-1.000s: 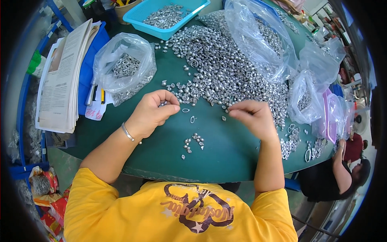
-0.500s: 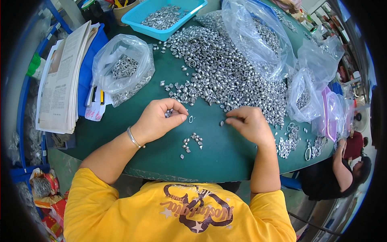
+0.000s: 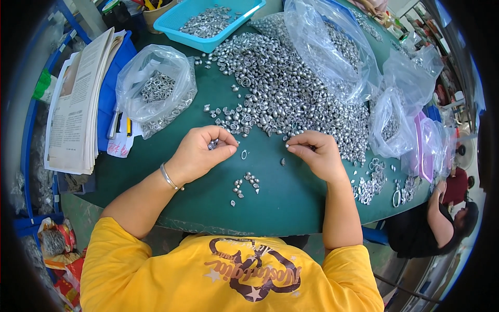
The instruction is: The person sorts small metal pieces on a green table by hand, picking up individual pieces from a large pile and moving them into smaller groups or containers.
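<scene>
My left hand (image 3: 204,152), a bangle at its wrist, is closed at the left of the work area. Small silver metal pieces (image 3: 213,144) show inside its curled fingers, and thumb and forefinger meet at a tiny bit. My right hand (image 3: 316,154) pinches a small silver piece (image 3: 287,146) between thumb and forefinger. Just below it a single dark drop-shaped piece (image 3: 283,161) lies on the green table (image 3: 208,200). Between my hands lies a thin oval ring (image 3: 244,154). Nearer me is a loose cluster of rounded silver pieces (image 3: 248,180). Beyond my hands spreads a large heap of these pieces (image 3: 275,93).
Clear bags of metal parts stand at the left (image 3: 156,88) and right (image 3: 390,125). A light-blue basket (image 3: 197,40) sits at the back. Papers (image 3: 78,104) rest by a blue bin at far left. Flat links (image 3: 370,187) lie right. Another person (image 3: 431,223) sits at far right.
My right hand has shifted slightly left and up and now shows a small piece at its fingertips. The left hand's fingertips have moved slightly left and up.
</scene>
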The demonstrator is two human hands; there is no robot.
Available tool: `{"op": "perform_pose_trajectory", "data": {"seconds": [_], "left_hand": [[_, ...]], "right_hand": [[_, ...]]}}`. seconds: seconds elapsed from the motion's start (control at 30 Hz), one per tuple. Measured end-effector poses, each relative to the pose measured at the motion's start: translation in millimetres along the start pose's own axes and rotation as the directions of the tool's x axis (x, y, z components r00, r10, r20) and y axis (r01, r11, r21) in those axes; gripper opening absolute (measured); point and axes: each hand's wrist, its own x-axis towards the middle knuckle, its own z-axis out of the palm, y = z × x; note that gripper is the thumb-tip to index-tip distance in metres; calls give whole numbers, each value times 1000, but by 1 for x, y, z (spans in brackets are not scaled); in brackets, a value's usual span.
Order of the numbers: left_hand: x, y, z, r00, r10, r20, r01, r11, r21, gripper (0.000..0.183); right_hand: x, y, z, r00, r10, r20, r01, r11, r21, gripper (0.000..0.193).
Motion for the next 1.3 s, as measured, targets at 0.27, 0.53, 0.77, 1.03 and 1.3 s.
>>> {"op": "perform_pose_trajectory", "data": {"seconds": [0.27,0.53,0.77,1.03,1.3], "left_hand": [[0,-3,1,998,5,67,-6,1000,4,10],[-9,1,23,970,-31,243,65,989,-133,12],[-8,6,21,953,-155,260,263,849,-457,11],[11,19,7,927,-277,254,373,592,-714,17],[102,80,-33,989,-126,-80,-7,494,-870,20]], "right_hand": [[0,-6,-1,971,-240,3,240,970,44,11],[-9,-33,41,890,-450,71,455,886,-88,15],[-2,-7,17,940,-291,-178,216,912,-348,9],[4,3,25,967,-182,-179,39,798,-602,11],[1,11,10,978,122,-172,-79,968,240,16]]}}
